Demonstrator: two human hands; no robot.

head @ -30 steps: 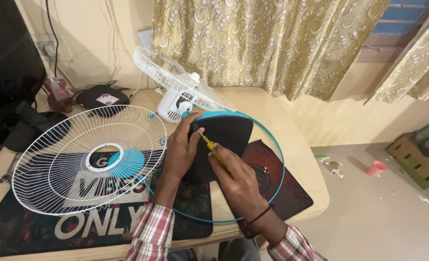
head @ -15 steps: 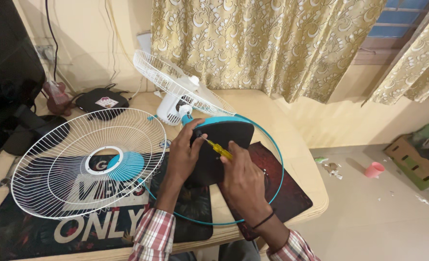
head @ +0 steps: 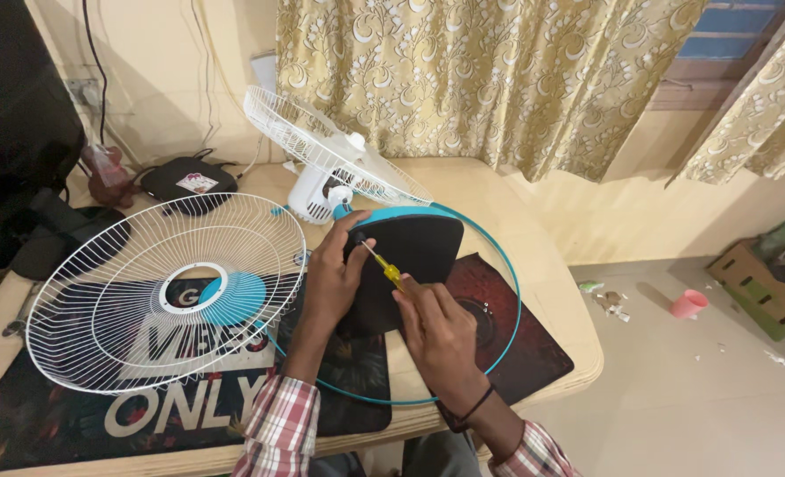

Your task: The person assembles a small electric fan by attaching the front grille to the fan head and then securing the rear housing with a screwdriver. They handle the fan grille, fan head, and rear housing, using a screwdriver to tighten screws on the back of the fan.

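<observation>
Near the tabletop's front edge, the left hand (head: 332, 274) clamps its fingers on the black fan base (head: 410, 265) to steady it, while the right hand (head: 436, 331) grips the yellow-handled screwdriver (head: 383, 269), tip against that base.

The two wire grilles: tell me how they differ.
The near grille lies nearly flat on the mat; the far grille stands tilted on the white motor housing. The near grille has a blue centre disc; the far grille shows a white hub. Both are round white wire.
</observation>
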